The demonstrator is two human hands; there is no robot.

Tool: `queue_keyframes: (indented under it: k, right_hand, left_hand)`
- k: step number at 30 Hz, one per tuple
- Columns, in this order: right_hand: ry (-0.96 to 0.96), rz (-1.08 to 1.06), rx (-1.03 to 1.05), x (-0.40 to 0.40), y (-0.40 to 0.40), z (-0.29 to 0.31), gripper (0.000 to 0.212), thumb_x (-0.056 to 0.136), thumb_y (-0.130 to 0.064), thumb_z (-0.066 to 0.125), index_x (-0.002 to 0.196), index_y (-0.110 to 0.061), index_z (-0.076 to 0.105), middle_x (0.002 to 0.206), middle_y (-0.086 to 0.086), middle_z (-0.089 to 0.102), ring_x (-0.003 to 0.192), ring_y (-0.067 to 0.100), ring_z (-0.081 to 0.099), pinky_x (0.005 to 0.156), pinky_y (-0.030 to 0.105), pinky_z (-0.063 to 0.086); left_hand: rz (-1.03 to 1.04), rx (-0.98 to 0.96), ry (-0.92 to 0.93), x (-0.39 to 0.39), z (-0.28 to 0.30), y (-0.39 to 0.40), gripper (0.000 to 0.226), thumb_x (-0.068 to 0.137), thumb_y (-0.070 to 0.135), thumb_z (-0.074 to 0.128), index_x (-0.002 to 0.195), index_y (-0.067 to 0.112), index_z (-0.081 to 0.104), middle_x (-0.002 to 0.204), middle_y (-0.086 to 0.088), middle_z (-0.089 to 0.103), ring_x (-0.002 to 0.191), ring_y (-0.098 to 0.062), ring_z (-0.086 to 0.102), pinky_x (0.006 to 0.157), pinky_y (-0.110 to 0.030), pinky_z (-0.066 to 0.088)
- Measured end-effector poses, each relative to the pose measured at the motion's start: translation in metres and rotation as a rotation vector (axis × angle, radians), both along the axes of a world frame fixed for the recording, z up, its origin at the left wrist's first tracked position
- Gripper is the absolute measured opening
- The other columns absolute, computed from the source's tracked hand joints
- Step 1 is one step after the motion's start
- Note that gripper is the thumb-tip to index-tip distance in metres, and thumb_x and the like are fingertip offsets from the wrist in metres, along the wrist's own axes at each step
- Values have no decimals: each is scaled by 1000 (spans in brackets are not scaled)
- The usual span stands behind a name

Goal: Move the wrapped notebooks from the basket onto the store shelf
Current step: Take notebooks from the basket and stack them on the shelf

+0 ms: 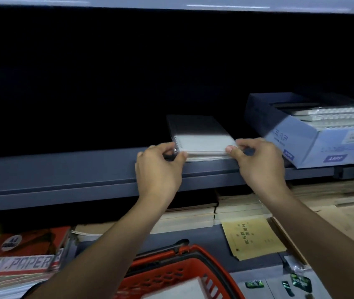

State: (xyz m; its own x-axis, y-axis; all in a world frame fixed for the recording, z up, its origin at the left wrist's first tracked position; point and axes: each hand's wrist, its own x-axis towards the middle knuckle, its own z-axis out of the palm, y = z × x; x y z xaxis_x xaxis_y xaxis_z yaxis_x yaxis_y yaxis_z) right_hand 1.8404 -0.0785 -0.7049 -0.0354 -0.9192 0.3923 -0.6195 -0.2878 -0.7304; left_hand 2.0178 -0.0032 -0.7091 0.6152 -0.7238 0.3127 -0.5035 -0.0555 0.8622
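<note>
Grey shelf [85, 169] across mid-frame, bearing a small stack of wrapped notebooks [202, 137] at centre, long axis running back into the dark. Pinched at near corners by left hand [158, 167] and right hand [260, 162]. Red basket [171, 268] at bottom centre, holding one pale notebook [178, 290]. Blue box [297, 139] at right, packed with more wrapped stock.

Open shelf [68, 169] room lies left of the notebooks [202, 137]; a blue box [297, 134] crowds their right.

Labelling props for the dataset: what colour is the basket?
Orange-red, with a black handle: the basket shows at the bottom of the head view.
</note>
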Motion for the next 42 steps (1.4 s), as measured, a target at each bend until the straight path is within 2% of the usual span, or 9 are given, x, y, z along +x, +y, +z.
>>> queue_keyframes:
  k: [8, 13, 22, 25, 28, 32, 37, 40, 42]
  right_hand:
    - [45, -45, -49, 3, 10, -3, 53, 96, -48, 61, 137, -14, 61, 137, 7, 59, 123, 29, 57, 97, 41, 43]
    - [37, 45, -97, -7, 76, -20, 51, 98, -39, 59, 144, -17, 52, 136, 3, 49, 81, 25, 63, 81, 31, 41]
    - [469, 472, 718, -32, 220, -65, 60, 93, -58, 58, 143, -26, 51, 135, -4, 58, 117, 21, 60, 95, 31, 48]
    - [431, 503, 953, -36, 246, -98, 76, 91, -62, 59, 151, -19, 41, 148, 2, 51, 126, 20, 55, 99, 31, 45]
    - [476, 413, 881, -27, 255, -127, 71, 94, -53, 61, 148, -11, 44, 146, 9, 53, 129, 26, 55, 101, 31, 46]
    - [500, 357, 811, -20, 248, -155, 67, 90, -51, 63, 138, -5, 51, 137, 15, 60, 123, 34, 58, 99, 39, 50]
    - [465, 344, 927, -30, 236, -163, 45, 91, -38, 69, 125, -8, 66, 122, 10, 70, 109, 29, 67, 88, 32, 53]
    - [363, 335, 936, -33, 236, -163, 34, 87, -30, 74, 114, -10, 71, 113, 7, 75, 100, 25, 70, 86, 32, 55]
    - [309, 332, 947, -34, 234, -164, 26, 86, -26, 77, 107, -11, 74, 105, 5, 75, 94, 23, 70, 83, 32, 56]
  left_hand:
    - [-99, -4, -141, -2, -4, 29, 57, 90, 36, 70, 143, 23, 52, 120, 11, 57, 118, -14, 45, 105, -33, 42]
    - [-120, -39, 33, -5, -19, 105, 41, 87, 31, 74, 124, 38, 57, 114, 18, 60, 107, -2, 54, 88, -18, 45]
    - [-100, 392, 513, -33, -111, 248, 30, 77, 2, 82, 102, 13, 70, 100, -14, 74, 87, -24, 69, 80, -25, 55]
    - [-164, 598, 585, -48, -132, 274, 21, 79, 0, 78, 88, 17, 70, 84, 0, 73, 72, -12, 69, 59, -9, 50]
    - [-189, 694, 582, -59, -146, 284, 30, 78, -4, 74, 74, 25, 66, 72, 12, 68, 52, 6, 63, 52, -6, 45]
    - [-193, 782, 589, -69, -157, 284, 23, 76, 1, 74, 68, 22, 68, 65, 13, 70, 60, -10, 66, 66, -23, 55]
    - [-120, 789, 741, -65, -161, 274, 17, 83, -3, 66, 77, 13, 66, 77, -8, 71, 65, -20, 64, 78, -38, 58]
    - [-114, 747, 816, -60, -162, 276, 9, 90, 2, 65, 94, 8, 71, 90, -12, 75, 71, -21, 66, 70, -31, 57]
    - [-105, 705, 780, -59, -161, 276, 11, 92, 10, 66, 99, 10, 75, 77, -2, 74, 57, -10, 63, 61, -23, 54]
